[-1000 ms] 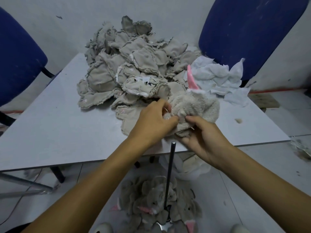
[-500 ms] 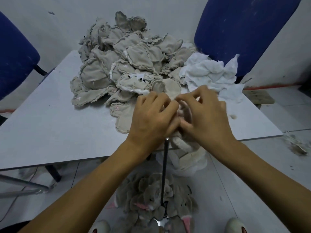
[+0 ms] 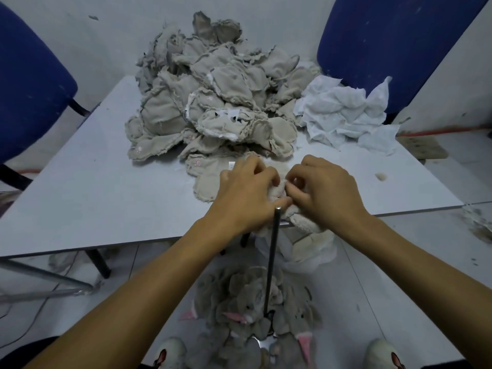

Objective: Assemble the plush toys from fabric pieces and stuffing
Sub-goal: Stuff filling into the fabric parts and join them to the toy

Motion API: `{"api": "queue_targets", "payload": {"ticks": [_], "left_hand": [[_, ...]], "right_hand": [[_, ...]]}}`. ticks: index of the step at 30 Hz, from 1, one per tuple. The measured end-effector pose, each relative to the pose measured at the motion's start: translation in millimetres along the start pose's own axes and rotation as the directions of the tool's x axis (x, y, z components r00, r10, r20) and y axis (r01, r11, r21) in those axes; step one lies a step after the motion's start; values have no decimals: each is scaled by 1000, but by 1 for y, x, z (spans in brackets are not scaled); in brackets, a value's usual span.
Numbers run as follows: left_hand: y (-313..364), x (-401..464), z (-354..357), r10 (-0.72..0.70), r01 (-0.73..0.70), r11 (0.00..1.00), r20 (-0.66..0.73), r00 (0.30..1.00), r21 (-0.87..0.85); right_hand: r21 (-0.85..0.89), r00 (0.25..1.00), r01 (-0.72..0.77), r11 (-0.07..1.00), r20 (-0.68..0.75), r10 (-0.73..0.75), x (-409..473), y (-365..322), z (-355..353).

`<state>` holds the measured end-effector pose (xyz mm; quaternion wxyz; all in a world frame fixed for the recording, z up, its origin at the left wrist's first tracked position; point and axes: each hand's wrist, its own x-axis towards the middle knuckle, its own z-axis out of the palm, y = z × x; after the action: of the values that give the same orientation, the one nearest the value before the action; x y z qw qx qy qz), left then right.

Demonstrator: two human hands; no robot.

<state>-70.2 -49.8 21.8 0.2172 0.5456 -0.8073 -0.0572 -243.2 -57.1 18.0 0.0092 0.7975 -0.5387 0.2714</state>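
At the near edge of the counter (image 3: 93,198), a beige plush toy (image 3: 303,222) is gripped by both hands, directly above the tip of an upright black rod (image 3: 271,262). The fingers of the left hand (image 3: 245,193) are curled around its left side; those of the right hand (image 3: 327,190) are bent and pinching the fabric. A heap of fabric pieces (image 3: 213,102) lies farther back, with white stuffing (image 3: 346,115) to its right. Finished toys (image 3: 253,315) are piled on the floor.

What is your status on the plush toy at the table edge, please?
Left hand and right hand both gripping the plush toy at the table edge. Upright metal rod directly beneath. Nothing in the way.
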Motion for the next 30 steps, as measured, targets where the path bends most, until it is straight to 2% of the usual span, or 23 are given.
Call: {"api": "queue_targets", "payload": {"ticks": [2,4,6,9,10,12,13,16,18,20,22,26,28,30], "left_hand": [[0,0,-3,48,-37,993,-95,994,109],[-1,-1,-10,74,-72,997,-150,986,19],[-4,-3,-16,82,-94,994,-167,982,-64],[-5,-10,-13,131,-111,980,-117,984,166],[-4,-13,-14,128,-100,975,-133,983,198],[-3,-21,-16,183,-140,973,-237,954,186],[-2,-25,-18,254,-199,960,-315,914,196],[2,-28,-23,486,-412,874,-504,714,259],[2,-30,-26,565,-501,818,-559,607,283],[-3,-34,-24,613,-546,777,-570,547,312],[-10,-43,-18,641,-577,756,-529,556,309],[-15,-48,-13,641,-615,766,-314,701,190],[-15,-44,-16,574,-595,803,-228,786,-27],[-15,-41,-25,428,-431,833,-91,899,-347]], "right_hand": [[69,993,49,996,-114,-41,0,-10,-3],[74,977,110,991,-190,-94,-1,-18,-7],[65,979,90,994,-190,-76,-4,-22,-10],[-43,990,76,996,-114,-81,-13,-23,-9],[-49,985,115,992,-126,-120,-16,-23,-10],[-32,946,220,975,-239,-221,-23,-22,-15],[-44,909,275,961,-313,-274,-26,-21,-19],[-111,782,434,894,-445,-435,-33,-17,-30],[-123,724,527,841,-453,-520,-38,-14,-35],[-153,683,596,788,-418,-598,-44,-13,-35],[-183,663,642,745,-355,-659,-50,-14,-31],[-172,695,650,740,-260,-671,-60,-18,-15],[-110,723,641,759,-244,-646,-57,-18,-17],[22,786,585,811,-264,-559,-52,-16,-21]]}}
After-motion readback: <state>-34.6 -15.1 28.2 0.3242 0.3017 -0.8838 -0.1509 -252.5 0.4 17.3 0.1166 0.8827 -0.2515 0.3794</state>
